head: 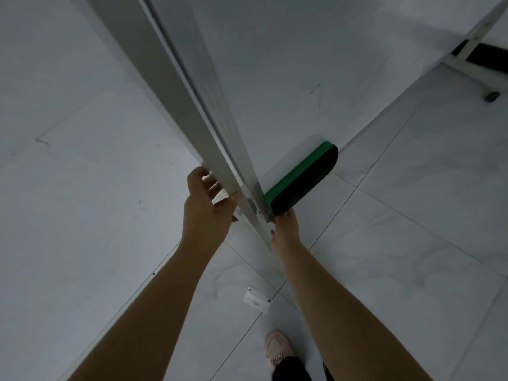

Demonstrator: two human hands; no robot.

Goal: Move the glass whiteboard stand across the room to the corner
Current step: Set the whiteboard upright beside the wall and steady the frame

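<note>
Glass whiteboard stand (275, 64) upright on tiled floor (412, 215), metal side frame (192, 92) nearest. Left hand (209, 207) fingers curled around frame edge; right hand (286, 229) gripping frame's lower part, just below green-black eraser (302, 180).

Green-and-black oblong eraser (302, 179) stuck flat against a white panel. Pale grey tiled floor (412, 215) below. Small white paper tag (257, 298) on the floor, well below the eraser. Pink sneaker (277, 350) just below the tag.
</note>
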